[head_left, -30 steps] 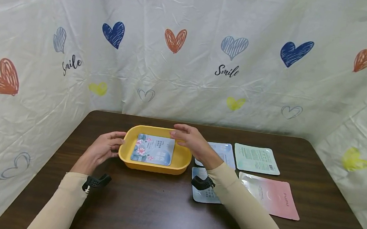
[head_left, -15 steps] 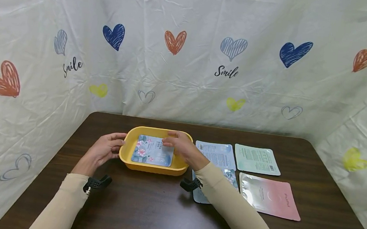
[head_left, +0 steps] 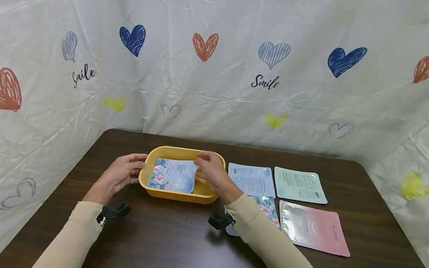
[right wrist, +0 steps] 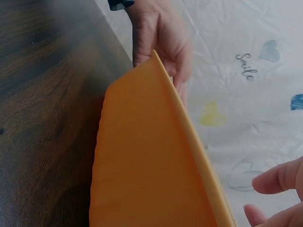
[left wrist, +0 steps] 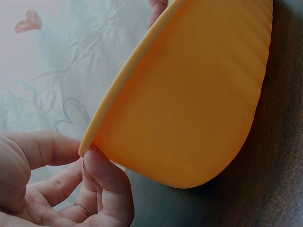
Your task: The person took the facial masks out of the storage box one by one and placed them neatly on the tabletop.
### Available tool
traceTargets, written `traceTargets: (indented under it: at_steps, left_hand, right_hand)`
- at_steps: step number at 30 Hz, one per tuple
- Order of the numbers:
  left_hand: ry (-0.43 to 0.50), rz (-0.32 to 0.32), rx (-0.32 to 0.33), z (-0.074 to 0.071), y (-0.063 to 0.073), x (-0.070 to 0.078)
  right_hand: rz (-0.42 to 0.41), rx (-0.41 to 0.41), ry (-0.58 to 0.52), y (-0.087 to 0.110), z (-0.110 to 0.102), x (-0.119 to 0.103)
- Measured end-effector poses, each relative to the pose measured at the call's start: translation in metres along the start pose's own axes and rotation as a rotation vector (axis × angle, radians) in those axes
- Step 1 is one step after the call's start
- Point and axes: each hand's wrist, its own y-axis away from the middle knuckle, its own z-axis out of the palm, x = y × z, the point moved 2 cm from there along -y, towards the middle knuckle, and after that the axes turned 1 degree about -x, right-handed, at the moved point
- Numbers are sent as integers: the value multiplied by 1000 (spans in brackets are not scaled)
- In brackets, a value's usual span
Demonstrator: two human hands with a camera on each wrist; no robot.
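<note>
A yellow plastic basket (head_left: pixel 181 196) stands on the table toward the back. My left hand (head_left: pixel 120 173) pinches its left rim; in the left wrist view the thumb and a finger (left wrist: pixel 108 172) meet over the edge. Inside lies a blue sheet mask packet (head_left: pixel 173 175) with pink flowers, against the left side. My right hand (head_left: pixel 213 173) reaches over the basket's right part, fingertips at the packet's right edge. In the right wrist view its fingers (right wrist: pixel 277 177) are spread apart above the rim. The packet is hidden behind the basket wall in both wrist views.
Right of the basket lie a blue packet (head_left: pixel 252 180), a green packet (head_left: pixel 299 185) and a pink and silver packet (head_left: pixel 315 228). Another flowered blue packet (head_left: pixel 267 208) is partly under my right sleeve (head_left: pixel 266 238). A white curtain (head_left: pixel 220 78) hangs behind the dark table (head_left: pixel 173 242).
The right hand has come down into the basket, first leftward over the flowered packet. That packet has shifted left toward the basket's left wall. The left hand stays on the rim.
</note>
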Motion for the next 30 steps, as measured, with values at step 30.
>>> traceTargets:
  at_steps: [30]
  left_hand:
    - [-7,10,-6,0,0,0]
  right_hand:
    - [74,-317,212,-2,17,9]
